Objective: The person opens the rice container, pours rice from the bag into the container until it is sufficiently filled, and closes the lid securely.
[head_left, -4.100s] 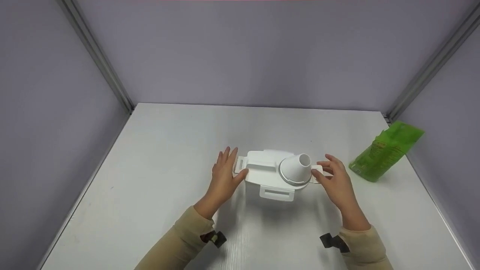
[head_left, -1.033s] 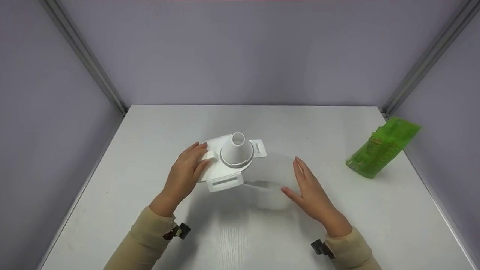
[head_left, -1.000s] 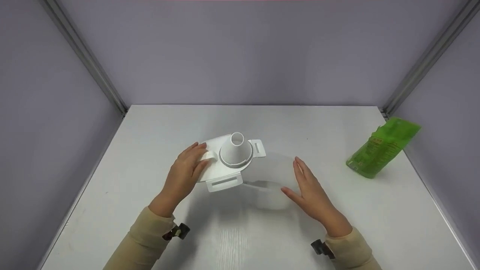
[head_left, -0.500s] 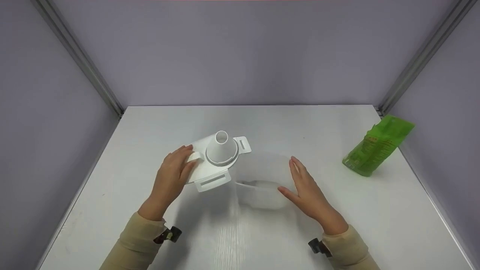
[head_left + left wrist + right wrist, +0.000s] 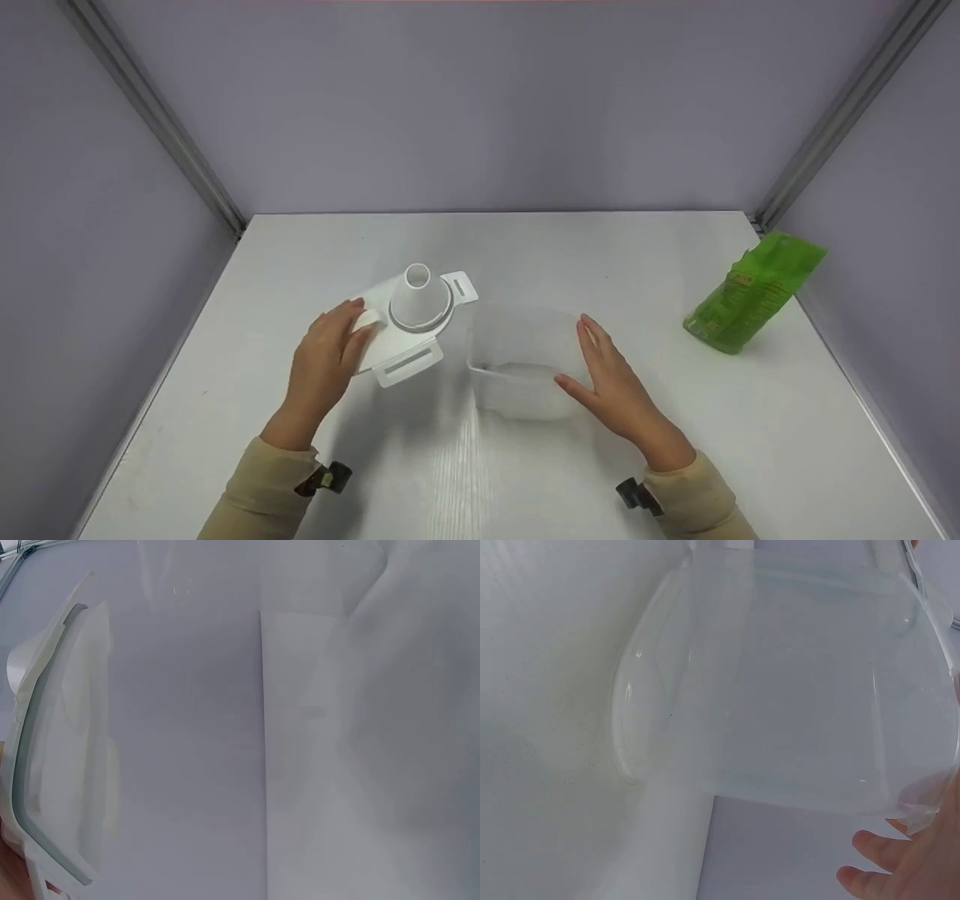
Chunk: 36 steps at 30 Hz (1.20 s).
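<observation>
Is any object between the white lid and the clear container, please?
Nothing visible stands between the white lid, held by the left hand, and the clear container; the green bag is beyond the right hand.

One left hand [image 5: 319,367], mine, nearer the desk's [image 5: 262,270] left edge: fingers curled toward the thumb in a grip. One right hand [image 5: 619,390], mine: fingers straight, thumb spread apart. Two tan-sleeved forearms [image 5: 259,487], mine, slanting inward toward the far edge.
</observation>
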Each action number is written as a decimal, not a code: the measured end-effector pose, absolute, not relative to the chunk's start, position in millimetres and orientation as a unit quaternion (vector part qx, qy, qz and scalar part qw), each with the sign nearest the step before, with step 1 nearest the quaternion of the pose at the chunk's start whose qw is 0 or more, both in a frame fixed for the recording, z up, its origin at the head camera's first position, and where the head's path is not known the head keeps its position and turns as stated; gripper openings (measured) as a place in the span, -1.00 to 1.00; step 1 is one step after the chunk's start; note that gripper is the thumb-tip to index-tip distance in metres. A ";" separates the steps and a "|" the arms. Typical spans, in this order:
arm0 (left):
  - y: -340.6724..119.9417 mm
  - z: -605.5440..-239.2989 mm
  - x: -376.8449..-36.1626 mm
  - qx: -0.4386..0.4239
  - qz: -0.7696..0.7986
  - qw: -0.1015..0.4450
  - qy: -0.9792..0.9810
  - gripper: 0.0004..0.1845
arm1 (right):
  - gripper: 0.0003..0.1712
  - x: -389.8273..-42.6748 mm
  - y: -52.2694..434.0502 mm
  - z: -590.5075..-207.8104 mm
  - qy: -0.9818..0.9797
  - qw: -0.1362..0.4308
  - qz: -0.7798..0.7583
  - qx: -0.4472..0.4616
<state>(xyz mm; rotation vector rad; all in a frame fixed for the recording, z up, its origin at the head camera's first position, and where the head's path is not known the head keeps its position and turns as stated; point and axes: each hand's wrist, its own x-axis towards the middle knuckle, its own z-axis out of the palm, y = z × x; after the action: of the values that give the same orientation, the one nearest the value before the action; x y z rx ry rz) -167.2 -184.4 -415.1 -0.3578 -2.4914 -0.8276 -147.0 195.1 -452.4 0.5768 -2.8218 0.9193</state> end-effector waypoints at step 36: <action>-217.9 -458.5 -177.6 0.009 -0.238 0.296 -0.925 -0.70 | 0.00 -150.6 199.8 -456.0 -0.932 0.055 0.308 0.183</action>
<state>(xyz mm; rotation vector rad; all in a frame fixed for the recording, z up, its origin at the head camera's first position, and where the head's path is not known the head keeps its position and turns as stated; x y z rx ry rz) -177.6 -217.9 -458.5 0.0252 -2.4604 -0.6317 -150.6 199.8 -456.0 0.5571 -2.8298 0.9337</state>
